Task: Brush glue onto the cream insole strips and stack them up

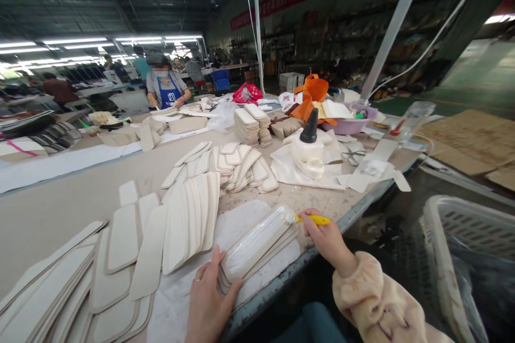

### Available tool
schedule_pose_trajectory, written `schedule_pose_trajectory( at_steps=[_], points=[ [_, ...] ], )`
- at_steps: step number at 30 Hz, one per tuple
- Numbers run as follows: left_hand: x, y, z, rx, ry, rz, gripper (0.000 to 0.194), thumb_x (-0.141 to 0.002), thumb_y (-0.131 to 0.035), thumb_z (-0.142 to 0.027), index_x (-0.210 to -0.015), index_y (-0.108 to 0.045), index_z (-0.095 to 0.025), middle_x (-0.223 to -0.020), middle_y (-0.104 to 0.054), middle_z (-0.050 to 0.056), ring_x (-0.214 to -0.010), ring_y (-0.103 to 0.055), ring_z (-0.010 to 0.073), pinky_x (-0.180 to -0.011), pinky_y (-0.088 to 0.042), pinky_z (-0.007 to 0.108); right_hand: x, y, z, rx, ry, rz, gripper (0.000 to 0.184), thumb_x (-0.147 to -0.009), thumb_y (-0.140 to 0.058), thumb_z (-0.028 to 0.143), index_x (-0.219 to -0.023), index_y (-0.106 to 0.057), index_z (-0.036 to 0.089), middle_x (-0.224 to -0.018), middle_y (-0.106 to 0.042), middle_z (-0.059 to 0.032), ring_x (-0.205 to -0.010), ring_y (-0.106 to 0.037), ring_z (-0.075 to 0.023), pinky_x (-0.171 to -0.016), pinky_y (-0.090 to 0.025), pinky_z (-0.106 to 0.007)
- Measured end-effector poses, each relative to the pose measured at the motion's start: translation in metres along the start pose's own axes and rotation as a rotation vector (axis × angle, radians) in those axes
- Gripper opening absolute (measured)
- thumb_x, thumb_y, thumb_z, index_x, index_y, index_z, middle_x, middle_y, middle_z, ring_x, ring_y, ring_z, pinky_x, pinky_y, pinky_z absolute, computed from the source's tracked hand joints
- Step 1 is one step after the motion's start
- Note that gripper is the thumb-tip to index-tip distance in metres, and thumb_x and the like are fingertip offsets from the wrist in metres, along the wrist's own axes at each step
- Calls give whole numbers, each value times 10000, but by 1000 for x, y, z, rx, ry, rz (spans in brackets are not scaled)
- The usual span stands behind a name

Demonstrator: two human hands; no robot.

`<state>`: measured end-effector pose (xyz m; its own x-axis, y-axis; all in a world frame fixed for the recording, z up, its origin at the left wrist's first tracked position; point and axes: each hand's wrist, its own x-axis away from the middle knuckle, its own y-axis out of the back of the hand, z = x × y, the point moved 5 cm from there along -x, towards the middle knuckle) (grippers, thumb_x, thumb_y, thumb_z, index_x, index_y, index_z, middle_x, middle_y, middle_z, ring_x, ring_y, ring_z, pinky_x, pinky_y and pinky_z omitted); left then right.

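Observation:
In the head view, a stack of long pale panels with rounded ends (257, 244) lies at the table's near edge on a white sheet (243, 213). The top panel is coated with a wet, shiny white layer. My left hand (211, 292) grips the stack's near end between thumb and fingers. At the far end, my right hand (324, 236) is closed around a yellow-handled brush (317, 220), its white-smeared bristles touching the top panel. Fanned pale panels (191, 220) lie to the left of the stack. Beyond stands a white, glue-smeared container (306, 153) with a black cone-shaped top (309, 127).
Loose panels (52, 284) spread over the left of the table. Small stacked pieces (246, 127) and a purple basin (350, 124) stand farther back. Scissors (354, 156) lie at the right. A white plastic crate (438, 257) is beside the table. A co-worker (168, 88) is across it.

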<state>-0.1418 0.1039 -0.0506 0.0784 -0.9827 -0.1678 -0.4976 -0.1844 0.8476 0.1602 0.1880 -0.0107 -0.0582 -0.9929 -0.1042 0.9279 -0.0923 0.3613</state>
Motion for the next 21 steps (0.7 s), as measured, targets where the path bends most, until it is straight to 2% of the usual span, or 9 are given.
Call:
schedule_pose_trajectory(
  at_steps=[3,7,9,12,16,18,21],
  points=[
    [1,-1,2,-4,-9,-3,764,-777,-595,-433,-1421,-295,-154,-1197,-620,102,-1092,-540,283,-959,-425,472,1,6,6,100,104,-16,262,-911,-442,413,-799,-564,210,-576,-544,26,-525,-525,-144,-570,-422,-269],
    [2,-3,4,-15,-4,6,759,-785,-588,-442,-1420,-289,-151,-1223,-598,109,-1109,-530,278,-969,-421,471,10,5,15,296,321,-31,223,-916,-449,339,-990,-610,204,-898,-684,-65,-787,-647,-199,-755,-475,-312],
    [2,-3,4,-20,-3,6,759,-784,-590,-441,-1420,-286,-159,-1218,-599,106,-1110,-527,280,-970,-419,476,16,-1,17,414,390,15,228,-916,-446,317,-1007,-623,206,-940,-692,-82,-839,-654,-215,-786,-479,-331],
    [2,-2,3,-31,-8,3,754,-784,-593,-434,-1415,-292,-152,-1225,-596,112,-1110,-521,282,-967,-419,480,29,-19,20,504,438,175,244,-918,-434,296,-1012,-642,210,-856,-693,-84,-787,-643,-211,-745,-482,-336],
    [2,0,0,-19,-23,-8,767,-790,-592,-421,-1430,-262,-157,-1215,-605,114,-1094,-532,277,-955,-430,477,58,-47,41,341,540,341,226,-908,-454,257,-1021,-646,220,-821,-680,-73,-763,-623,-191,-728,-467,-307],
    [3,0,-1,-5,-33,-15,776,-795,-591,-412,-1441,-235,-171,-1207,-610,107,-1092,-541,271,-950,-437,468,72,-60,53,211,544,410,214,-911,-450,249,-1007,-639,220,-824,-670,-62,-766,-618,-183,-731,-460,-292],
    [3,1,-2,15,-45,-30,782,-788,-606,-393,-1444,-231,-193,-1206,-610,98,-1099,-548,271,-945,-444,460,81,-74,58,-21,353,465,216,-931,-424,296,-905,-621,209,-700,-609,-21,-654,-575,-152,-655,-447,-262]
  ],
)
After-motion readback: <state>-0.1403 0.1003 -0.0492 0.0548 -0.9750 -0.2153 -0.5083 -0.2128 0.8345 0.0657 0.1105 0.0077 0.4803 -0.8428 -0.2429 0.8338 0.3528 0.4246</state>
